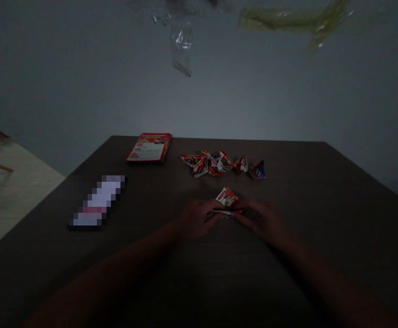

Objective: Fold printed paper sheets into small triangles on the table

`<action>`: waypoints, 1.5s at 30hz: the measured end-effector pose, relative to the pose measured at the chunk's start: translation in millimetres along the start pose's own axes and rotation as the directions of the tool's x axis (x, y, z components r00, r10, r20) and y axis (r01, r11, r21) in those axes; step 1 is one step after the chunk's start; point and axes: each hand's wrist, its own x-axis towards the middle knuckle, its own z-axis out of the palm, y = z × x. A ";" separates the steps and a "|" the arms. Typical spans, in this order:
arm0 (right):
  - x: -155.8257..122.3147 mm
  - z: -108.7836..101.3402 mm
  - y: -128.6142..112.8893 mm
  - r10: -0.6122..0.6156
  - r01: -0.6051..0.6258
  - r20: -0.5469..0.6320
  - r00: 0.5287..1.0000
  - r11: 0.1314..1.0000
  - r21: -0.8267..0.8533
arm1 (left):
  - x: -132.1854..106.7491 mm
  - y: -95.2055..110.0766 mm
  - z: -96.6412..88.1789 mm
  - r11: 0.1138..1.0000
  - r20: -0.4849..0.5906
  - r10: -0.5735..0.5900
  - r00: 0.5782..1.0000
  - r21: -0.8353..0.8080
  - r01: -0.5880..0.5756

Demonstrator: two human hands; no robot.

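Note:
A partly folded sheet of red, white and orange printed paper (227, 197) is held between my two hands above the middle of the table. My left hand (195, 219) pinches its left side, thumb and fingers closed on the edge. On the other side my right hand (263, 220) grips the right edge in the same way. One pointed flap stands up behind the fingertips. Just beyond the hands lies a loose row of folded paper pieces (216, 165) in red, white and blue, pointed in shape. The dim light blurs the finger details.
At the back left of the brown table (165, 273) sits a stack of printed leaflets (149, 148). A phone (98, 202) with a blurred-out screen lies on the left. Behind the table rises a pale wall (219, 100) with yellowish tape (284, 20) and a clear plastic pouch (181, 48).

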 end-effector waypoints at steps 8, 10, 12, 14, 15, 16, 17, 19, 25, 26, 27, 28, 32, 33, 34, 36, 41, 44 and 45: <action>0.3 12.2 -5.7 0.306 -0.286 -0.020 0.952 0.909 0.303 | -2.2 1.1 5.6 0.938 -0.102 -0.161 0.982 -0.327 0.120; 1.4 13.3 -5.5 0.299 -0.286 0.021 0.954 0.886 0.364 | -1.1 2.4 6.3 0.897 -0.100 -0.148 0.984 -0.432 0.091; 1.7 14.1 -3.7 0.298 -0.293 0.048 0.953 0.873 0.390 | -0.4 3.7 5.9 0.875 -0.091 -0.129 0.987 -0.478 0.070; 1.5 14.4 -1.4 0.301 -0.298 0.053 0.952 0.875 0.382 | -0.7 4.8 5.1 0.872 -0.090 -0.098 0.991 -0.488 0.042; 1.4 14.4 -0.4 0.298 -0.297 0.056 0.953 0.878 0.375 | -1.1 5.1 4.7 0.872 -0.087 -0.081 0.993 -0.489 0.029; 1.3 14.2 0.3 0.293 -0.294 0.058 0.954 0.882 0.367 | -1.7 5.2 4.4 0.871 -0.084 -0.069 0.994 -0.492 0.019; 1.4 14.0 0.6 0.289 -0.291 0.061 0.955 0.887 0.359 | -2.3 5.2 4.2 0.869 -0.083 -0.065 0.994 -0.494 0.016; 1.8 13.1 0.1 0.287 -0.292 0.067 0.956 0.897 0.330 | -3.0 4.6 4.2 0.869 -0.085 -0.092 0.992 -0.494 0.038; 3.8 9.9 -6.1 0.239 -0.258 0.110 0.965 0.941 0.220 | 0.0 4.8 4.9 0.806 -0.029 -0.230 0.973 -0.566 0.174; 4.1 9.5 -7.3 0.233 -0.255 0.122 0.965 0.945 0.207 | 0.7 6.0 4.7 0.801 -0.025 -0.240 0.970 -0.570 0.183; 4.4 9.2 -8.4 0.231 -0.254 0.134 0.964 0.947 0.195 | 1.4 7.5 4.3 0.797 -0.026 -0.251 0.968 -0.573 0.191; 4.6 9.0 -9.3 0.233 -0.256 0.142 0.962 0.949 0.181 | 2.0 9.3 3.7 0.793 -0.026 -0.265 0.964 -0.575 0.203; 4.3 9.5 -9.5 0.228 -0.248 0.135 0.964 0.955 0.161 | 3.5 16.1 -0.4 0.775 -0.033 -0.346 0.938 -0.574 0.266; 4.0 9.9 -8.8 0.226 -0.246 0.134 0.965 0.955 0.165 | 3.7 17.0 -1.4 0.773 -0.036 -0.359 0.933 -0.572 0.275; 3.6 10.3 -7.9 0.226 -0.247 0.137 0.965 0.954 0.170 | 3.9 17.5 -2.1 0.772 -0.041 -0.366 0.930 -0.571 0.279; 2.8 11.2 -6.0 0.237 -0.261 0.147 0.960 0.950 0.172 | 4.0 16.9 -2.7 0.772 -0.047 -0.369 0.928 -0.571 0.278; 2.4 12.2 -4.2 0.237 -0.262 0.149 0.960 0.946 0.188 | 3.7 12.3 -0.9 0.769 -0.046 -0.393 0.918 -0.565 0.300; 3.2 11.5 -5.6 0.241 -0.275 0.172 0.955 0.938 0.211 | 4.1 11.7 -1.1 0.767 -0.054 -0.418 0.907 -0.556 0.320; 3.4 11.3 -6.1 0.242 -0.279 0.180 0.953 0.935 0.220 | 4.3 11.9 -1.4 0.765 -0.057 -0.426 0.903 -0.556 0.326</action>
